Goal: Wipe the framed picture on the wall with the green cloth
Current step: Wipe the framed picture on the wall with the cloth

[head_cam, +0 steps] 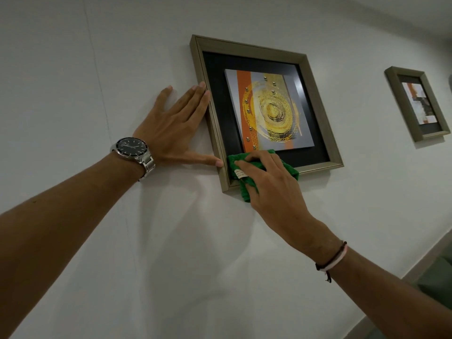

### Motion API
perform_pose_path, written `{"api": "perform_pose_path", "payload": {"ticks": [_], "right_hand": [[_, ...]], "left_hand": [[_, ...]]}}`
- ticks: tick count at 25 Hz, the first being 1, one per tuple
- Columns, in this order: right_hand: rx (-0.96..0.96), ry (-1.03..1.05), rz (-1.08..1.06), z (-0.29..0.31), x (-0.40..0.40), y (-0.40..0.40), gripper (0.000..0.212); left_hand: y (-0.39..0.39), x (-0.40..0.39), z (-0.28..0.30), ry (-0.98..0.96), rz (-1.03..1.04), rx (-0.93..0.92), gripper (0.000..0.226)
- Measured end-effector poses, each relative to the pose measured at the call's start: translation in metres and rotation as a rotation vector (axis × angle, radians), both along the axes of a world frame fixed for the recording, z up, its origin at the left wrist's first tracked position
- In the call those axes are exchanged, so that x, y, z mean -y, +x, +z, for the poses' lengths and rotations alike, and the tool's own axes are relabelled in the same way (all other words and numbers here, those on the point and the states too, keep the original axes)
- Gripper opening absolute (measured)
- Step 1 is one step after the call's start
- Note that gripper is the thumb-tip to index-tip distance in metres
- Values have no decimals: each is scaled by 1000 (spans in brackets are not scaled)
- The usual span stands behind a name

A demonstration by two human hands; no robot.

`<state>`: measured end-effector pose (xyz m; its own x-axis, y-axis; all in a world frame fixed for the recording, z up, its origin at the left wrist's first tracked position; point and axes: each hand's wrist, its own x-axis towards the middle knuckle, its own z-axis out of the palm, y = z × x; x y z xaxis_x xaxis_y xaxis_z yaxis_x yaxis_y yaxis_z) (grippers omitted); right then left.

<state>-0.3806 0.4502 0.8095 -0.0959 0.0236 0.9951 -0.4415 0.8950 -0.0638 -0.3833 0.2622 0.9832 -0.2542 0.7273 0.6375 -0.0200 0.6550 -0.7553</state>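
Note:
A framed picture (264, 59) with a grey-gold frame, black mat and an orange and yellow swirl print hangs on the white wall. My left hand (176, 126), wearing a wristwatch, lies flat on the wall with fingers spread, its fingertips and thumb touching the frame's left edge. My right hand (271, 184) presses a green cloth (247, 187) with a white label against the frame's lower left corner. The cloth covers part of the bottom rail and the black mat.
A second, smaller framed picture (397, 99) hangs further right on the same wall. At the lower right the wall ends at a pale edge with a greenish surface (437, 277) beyond it.

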Motion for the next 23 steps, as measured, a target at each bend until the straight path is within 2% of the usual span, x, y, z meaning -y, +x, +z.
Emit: {"api": "perform_pose_path", "payload": {"ticks": [3, 5, 7, 9, 12, 15, 18, 20, 23], "right_hand": [[34, -6, 34, 2, 0, 0, 43], [41, -65, 135, 3, -1, 1, 41], [-10, -208, 368, 3, -6, 8, 35], [-58, -433, 704, 4, -12, 19, 27], [-12, -739, 1164, 12, -15, 38, 23], [23, -927, 1430, 23, -6, 53, 31], [34, -1006, 1556, 32, 10, 65, 33], [70, -977, 1559, 35, 26, 72, 30], [155, -921, 1540, 33, 50, 81, 30]], "left_hand": [[4, 1, 0, 0, 21, 26, 143], [9, -1, -1, 13, 14, 64, 140], [15, -2, -5, 84, -93, 152, 127], [24, -4, -14, 211, -307, 301, 106], [35, -10, -38, 315, -584, 415, 86], [47, -16, -62, 492, -734, 625, 71], [58, -13, -75, 760, -866, 1006, 56], [67, -2, -81, 910, -991, 1217, 43], [86, 21, -90, 1122, -1131, 1316, 34]]}}
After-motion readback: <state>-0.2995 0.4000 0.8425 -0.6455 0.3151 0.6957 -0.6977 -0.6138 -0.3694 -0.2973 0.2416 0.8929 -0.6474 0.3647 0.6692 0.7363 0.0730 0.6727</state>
